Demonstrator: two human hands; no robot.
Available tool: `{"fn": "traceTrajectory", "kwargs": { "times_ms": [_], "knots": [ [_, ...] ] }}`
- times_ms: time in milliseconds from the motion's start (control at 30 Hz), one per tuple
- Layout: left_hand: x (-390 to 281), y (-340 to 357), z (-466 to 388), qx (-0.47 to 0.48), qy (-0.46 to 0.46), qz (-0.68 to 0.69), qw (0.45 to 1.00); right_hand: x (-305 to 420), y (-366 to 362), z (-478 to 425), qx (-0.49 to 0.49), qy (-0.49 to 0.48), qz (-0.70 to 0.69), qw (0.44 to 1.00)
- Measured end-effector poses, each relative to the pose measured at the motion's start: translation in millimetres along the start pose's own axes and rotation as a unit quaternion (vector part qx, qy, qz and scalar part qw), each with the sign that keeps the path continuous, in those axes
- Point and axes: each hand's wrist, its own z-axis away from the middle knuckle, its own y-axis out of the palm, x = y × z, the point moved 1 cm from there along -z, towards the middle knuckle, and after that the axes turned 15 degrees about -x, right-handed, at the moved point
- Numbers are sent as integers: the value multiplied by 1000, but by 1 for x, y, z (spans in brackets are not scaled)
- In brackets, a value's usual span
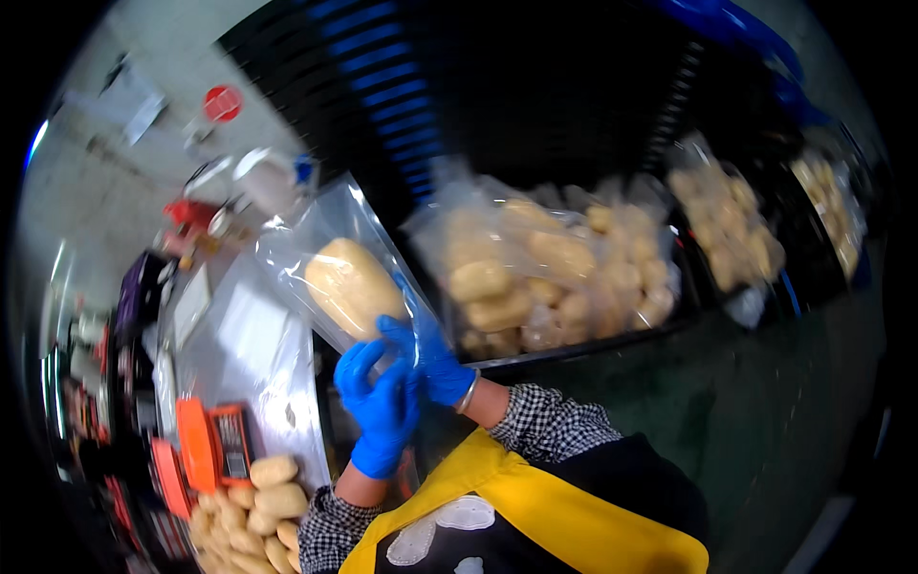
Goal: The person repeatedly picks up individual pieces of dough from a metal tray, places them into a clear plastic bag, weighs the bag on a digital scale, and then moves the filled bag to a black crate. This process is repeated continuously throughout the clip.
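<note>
A clear plastic bag (287, 251) with one large peeled potato (351, 287) inside is held up in front of me. My right hand (434, 359), in a blue glove with a bangle at the wrist, grips the bag's lower right side. Just left of it my left hand (376, 398), also gloved in blue, has its fingers bent at the bag's lower end; whether they pinch the plastic cannot be told. Several filled bags of peeled potatoes (495, 280) lie in a black crate (574, 351) to the right of the held bag.
A metal table (287, 387) at the left bears loose peeled potatoes (247, 520), an orange device (197, 441) with a dark panel and a white sheet. More bagged potatoes (724, 222) stand in dark crates at the far right. Black crate walls with blue slats rise beyond.
</note>
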Motion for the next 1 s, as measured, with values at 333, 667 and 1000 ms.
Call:
{"fn": "traceTrajectory", "kwargs": {
  "times_ms": [333,667,1000],
  "knots": [
    [-109,104,21,241,18,277,930,70,-154,-27,-130,-257,190,939],
    [-31,64,77,225,-248,125,934,162,-320,-87,-256,-241,462,814],
    [33,-105,189,58,-540,-87,835,169,-276,-132,-77,-143,670,724]
  ]
}}
